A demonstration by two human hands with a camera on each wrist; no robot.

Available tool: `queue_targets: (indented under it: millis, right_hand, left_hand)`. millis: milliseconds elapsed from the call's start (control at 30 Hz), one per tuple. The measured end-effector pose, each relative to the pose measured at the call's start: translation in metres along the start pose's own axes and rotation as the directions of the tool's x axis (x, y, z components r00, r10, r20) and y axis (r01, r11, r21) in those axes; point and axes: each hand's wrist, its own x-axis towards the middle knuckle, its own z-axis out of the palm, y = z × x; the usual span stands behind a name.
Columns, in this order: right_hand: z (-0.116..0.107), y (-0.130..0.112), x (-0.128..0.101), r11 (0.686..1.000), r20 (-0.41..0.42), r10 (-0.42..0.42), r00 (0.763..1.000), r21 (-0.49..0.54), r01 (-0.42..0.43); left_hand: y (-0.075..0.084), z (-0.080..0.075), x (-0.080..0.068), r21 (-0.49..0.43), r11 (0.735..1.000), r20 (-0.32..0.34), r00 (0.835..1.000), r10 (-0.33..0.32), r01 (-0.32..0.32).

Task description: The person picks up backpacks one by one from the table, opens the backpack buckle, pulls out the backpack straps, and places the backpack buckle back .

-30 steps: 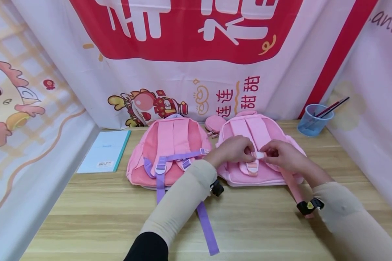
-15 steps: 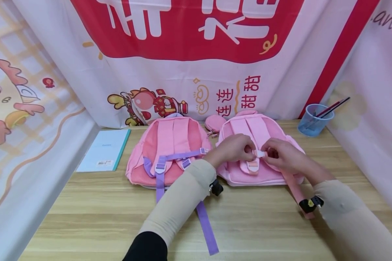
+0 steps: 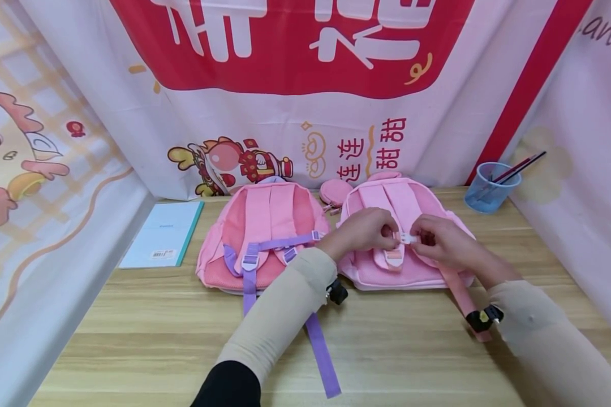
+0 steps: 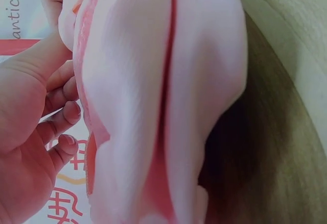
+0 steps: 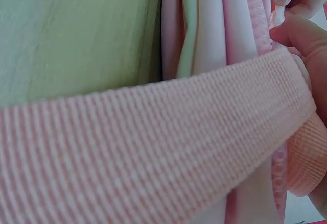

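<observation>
Both hands work on the light pink backpack (image 3: 409,265), which lies straps-up on the tabletop (image 3: 183,339) beside a darker backpack (image 3: 265,237). The left hand (image 3: 358,233) and the right hand (image 3: 445,243) each pinch one side of a small white buckle (image 3: 406,238) on the chest strap. To do this well, I think both halves should be kept in one line and pressed straight together. The fingers hide most of the buckle, so I cannot tell if it is joined. The wrist views show only fabric and a woven strap (image 5: 153,152).
</observation>
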Motion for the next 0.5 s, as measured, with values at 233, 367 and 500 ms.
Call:
queue_targets:
  millis: [233,367,500]
  right_hand:
    - [-0.0009,-0.0033,-0.002,0.997,0.012,0.075,0.997,0.015,-0.076]
    - [-0.0023,-0.0059,-0.0024,0.991,0.041,0.121,0.992,0.043,-0.123]
    - [-0.0021,-0.0063,-0.0017,0.994,0.046,0.101,0.994,0.047,-0.103]
  left_hand:
    - [-0.0002,-0.0007,0.0,-0.005,1.0,0.008,1.0,-0.009,0.009]
    - [-0.0005,-0.0001,-0.0007,-0.004,1.0,0.007,1.0,-0.008,0.008]
    - [0.0003,-0.0007,-0.0021,0.007,1.0,0.006,1.0,-0.007,0.007]
